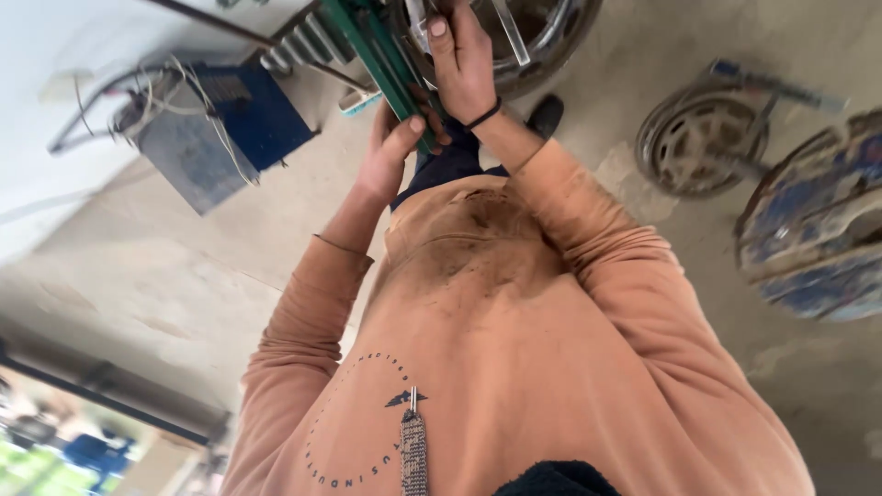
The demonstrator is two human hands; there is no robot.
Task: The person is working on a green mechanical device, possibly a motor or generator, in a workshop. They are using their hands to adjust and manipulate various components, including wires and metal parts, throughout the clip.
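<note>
Green metal bar (372, 50) ran diagonally across top of frame, just left of round metal drum (542, 41). Left hand (390, 152) wrapped around bar's lower end, thumb pressed on it, fingers curled behind. Right hand (464, 60) laid on top, right of bar, against drum rim; couldn't tell if clenched on anything. Black band on right wrist. Orange sleeves, stained chest below bar. Blue box with wires (216, 124) left of bar on concrete floor. Wheel rim (694, 142) and blue cable spool (813, 225) well right of bar.
</note>
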